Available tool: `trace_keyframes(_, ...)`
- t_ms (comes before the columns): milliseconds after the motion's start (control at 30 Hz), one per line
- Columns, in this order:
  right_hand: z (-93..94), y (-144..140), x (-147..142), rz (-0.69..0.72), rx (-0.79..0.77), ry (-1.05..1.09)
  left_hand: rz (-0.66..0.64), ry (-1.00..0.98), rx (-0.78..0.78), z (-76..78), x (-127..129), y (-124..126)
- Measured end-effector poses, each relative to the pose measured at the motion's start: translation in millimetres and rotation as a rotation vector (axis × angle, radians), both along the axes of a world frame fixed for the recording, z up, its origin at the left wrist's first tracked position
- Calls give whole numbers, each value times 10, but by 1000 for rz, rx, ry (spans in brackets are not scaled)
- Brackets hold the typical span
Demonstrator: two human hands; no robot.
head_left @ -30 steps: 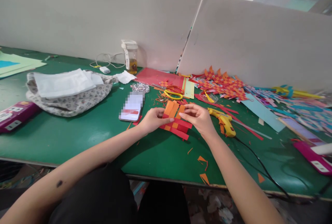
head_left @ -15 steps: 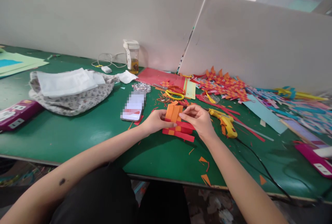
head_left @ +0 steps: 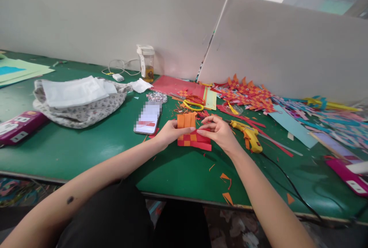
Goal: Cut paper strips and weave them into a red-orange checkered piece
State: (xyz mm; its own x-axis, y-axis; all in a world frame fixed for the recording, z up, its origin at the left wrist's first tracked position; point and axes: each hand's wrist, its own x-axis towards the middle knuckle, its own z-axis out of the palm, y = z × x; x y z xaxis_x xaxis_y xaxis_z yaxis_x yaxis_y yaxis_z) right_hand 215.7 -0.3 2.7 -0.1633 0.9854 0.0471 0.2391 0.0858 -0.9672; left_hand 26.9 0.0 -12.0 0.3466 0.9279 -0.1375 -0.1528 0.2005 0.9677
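A small checkered weave of orange and red paper strips is over the green table, in front of my body. My left hand grips it from the left side, thumb lying across the front. Orange strips stand up at its top, and red strip ends stick out to the right. My right hand is closed at the weave's right edge, its thumb and fingertips pinching a red strip. Just behind the weave lie yellow-handled scissors. A yellow glue gun rests right of my right hand.
A phone lies left of the weave. Farther left are a patterned cloth and a magenta power strip. At the back stand a drink bottle and a pile of woven paper pieces. The glue gun's cord trails right.
The weave has shifted slightly left and turned straighter. My left thumb now lies higher across it, and the right fingers have moved from the orange strips down to a red one.
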Motion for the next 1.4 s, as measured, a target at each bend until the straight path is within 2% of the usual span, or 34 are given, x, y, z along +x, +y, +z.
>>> trace_keyframes(233, -1, -2, 9, 11, 2, -12, 23, -28, 34, -49, -21, 42)
trace_keyframes(533, -7, 4, 12, 1, 10, 6, 46, 0, 22, 5, -18, 21)
trace_keyframes(733, -9, 2, -13, -22, 35, 19, -21, -13, 37, 27, -29, 17)
trace_keyframes(967, 21, -29, -37, -2, 19, -10, -3, -40, 41, -15, -38, 39)
trace_keyframes(1200, -2, -43, -68, -12, 93, 18, -64, 192, 191, -47, -20, 22)
trace_keyframes(1400, -75, -4, -88, -72, 155, 41, -113, 131, 185, -73, 7, 17)
